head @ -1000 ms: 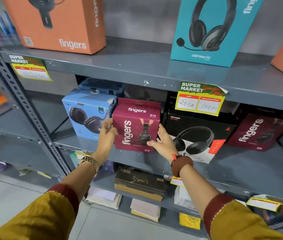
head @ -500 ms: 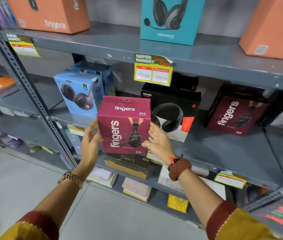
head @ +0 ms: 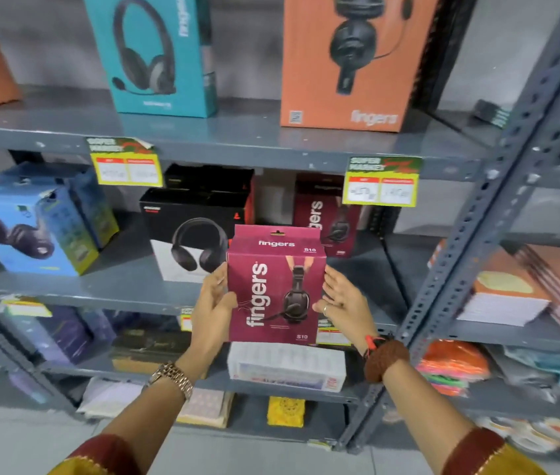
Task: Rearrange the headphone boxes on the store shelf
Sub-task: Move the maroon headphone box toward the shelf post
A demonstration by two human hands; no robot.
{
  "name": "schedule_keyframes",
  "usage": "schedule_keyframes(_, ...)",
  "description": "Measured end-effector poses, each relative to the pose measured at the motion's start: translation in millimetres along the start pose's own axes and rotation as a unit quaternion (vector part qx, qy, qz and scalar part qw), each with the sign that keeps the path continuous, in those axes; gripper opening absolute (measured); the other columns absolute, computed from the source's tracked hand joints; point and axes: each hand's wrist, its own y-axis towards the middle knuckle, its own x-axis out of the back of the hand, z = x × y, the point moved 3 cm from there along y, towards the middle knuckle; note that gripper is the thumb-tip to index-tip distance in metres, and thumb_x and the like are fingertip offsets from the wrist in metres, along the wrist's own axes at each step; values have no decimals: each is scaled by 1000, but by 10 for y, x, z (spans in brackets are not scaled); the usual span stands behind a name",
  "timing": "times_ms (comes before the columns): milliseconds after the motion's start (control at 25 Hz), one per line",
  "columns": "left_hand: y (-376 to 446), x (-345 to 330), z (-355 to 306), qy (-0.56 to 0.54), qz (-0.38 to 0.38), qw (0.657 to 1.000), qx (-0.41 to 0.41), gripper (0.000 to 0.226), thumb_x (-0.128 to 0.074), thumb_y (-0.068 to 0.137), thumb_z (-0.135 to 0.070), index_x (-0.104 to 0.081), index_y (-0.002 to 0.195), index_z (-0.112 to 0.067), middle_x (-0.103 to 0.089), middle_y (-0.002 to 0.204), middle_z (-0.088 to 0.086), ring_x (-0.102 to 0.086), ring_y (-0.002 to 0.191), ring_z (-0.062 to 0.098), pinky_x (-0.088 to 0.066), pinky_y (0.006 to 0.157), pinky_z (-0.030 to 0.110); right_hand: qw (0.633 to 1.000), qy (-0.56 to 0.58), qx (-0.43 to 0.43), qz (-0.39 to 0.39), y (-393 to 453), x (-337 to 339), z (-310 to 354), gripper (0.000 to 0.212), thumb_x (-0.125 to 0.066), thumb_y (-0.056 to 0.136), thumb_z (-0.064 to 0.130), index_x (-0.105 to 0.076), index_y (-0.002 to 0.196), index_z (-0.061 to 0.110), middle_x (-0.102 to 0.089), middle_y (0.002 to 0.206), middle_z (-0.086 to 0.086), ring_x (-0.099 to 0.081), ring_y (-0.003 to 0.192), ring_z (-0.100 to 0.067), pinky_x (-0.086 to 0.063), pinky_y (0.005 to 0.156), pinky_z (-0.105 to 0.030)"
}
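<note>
1. Head view, the hold: the maroon cardboard headphone box printed "fingers S10" (head: 275, 286) is upright and off the shelf, in the air in front of the front edge of the grey metal middle shelf (head: 107, 296). The left hand (head: 212, 305) presses flat on its left side and the right hand (head: 341, 303) on its right side, so the box is clamped between the two palms with the fingers extended.

2. Head view, the shelf: on the middle shelf stand a light blue headphone box (head: 28, 228) near the left end, a black-and-white headphone box (head: 193, 234) at the centre, and a second maroon "fingers" box (head: 328, 217) further back on the right, partly hidden by the held one.

3. Step in hand: carrying the box to a new spot. It seems headed for the bare stretch right of the black-and-white box, in front of its maroon twin.

4. Next move: lower it squarely onto that stretch, face forward, then free both palms.
</note>
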Motion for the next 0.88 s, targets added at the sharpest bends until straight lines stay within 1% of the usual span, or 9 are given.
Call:
schedule_keyframes(120,153,-440,-24,14,1,1000,2,52,-50,86,-9,-43,133,-30,-57,127,-7,-56,113,6,-50,91,29,999,2,18,-46,39,352,24,78,-60,78,-9,-30,145,19,-35,150,-8,-33,139,-20,-32,112,-32)
schedule_keyframes(200,236,-660,-99,6,14,1000,-18,54,-47,86,-2,-43,134,-25,-54,125,-8,-53,115,4,-46,98,29,997,8,26,-70,73,521,39,77,-61,78,-9,-31,144,17,-36,149,-9,-34,138,-19,-32,112,-31)
schedule_keyframes(280,333,-834,-148,4,32,999,-27,55,-46,85,2,-40,136,-20,-50,128,-7,-48,122,9,-45,101,32,996,10,29,-82,142,666,39,77,-60,78,-11,-31,143,15,-35,150,-10,-33,139,-20,-31,112,-30)
schedule_keyframes(440,502,-1073,-111,-9,57,998,-20,54,-46,84,7,-39,134,-12,-49,131,-3,-44,125,12,-47,98,32,994,14,32,-100,350,877,37,79,-58,76,-16,-30,143,14,-33,150,-12,-28,141,-21,-29,111,-30)
schedule_keyframes(600,629,-1174,-19,-9,71,997,8,50,-46,84,9,-39,131,-8,-50,125,-2,-51,114,8,-52,77,17,996,6,12,-89,521,929,-43,80,-55,76,-16,-27,144,15,-28,153,-14,-26,142,-22,-27,113,-32)
schedule_keyframes(640,664,-1172,32,-7,74,997,16,50,-46,84,9,-38,131,-7,-50,127,-1,-51,115,9,-53,76,15,996,3,4,-84,540,927,-83,80,-55,76,-17,-26,143,15,-26,153,-14,-25,142,-23,-26,114,-34)
schedule_keyframes(680,691,-1165,80,1,80,997,19,49,-47,85,9,-38,131,-8,-49,130,1,-49,121,12,-53,81,17,997,2,-3,-83,549,923,-127,80,-53,76,-18,-25,143,16,-25,154,-14,-25,143,-24,-26,115,-36)
schedule_keyframes(760,727,-1164,138,18,98,995,18,51,-48,85,7,-36,133,-10,-44,142,4,-40,135,20,-50,96,31,996,8,-7,-86,559,928,-202,82,-51,76,-21,-24,144,17,-22,155,-13,-23,143,-24,-25,115,-36)
schedule_keyframes(880,764,-1183,134,24,110,994,13,52,-46,86,8,-35,133,-9,-40,145,6,-36,138,22,-49,96,35,996,12,-3,-85,595,930,-235,82,-49,77,-22,-22,144,17,-20,156,-12,-21,144,-24,-27,113,-34)
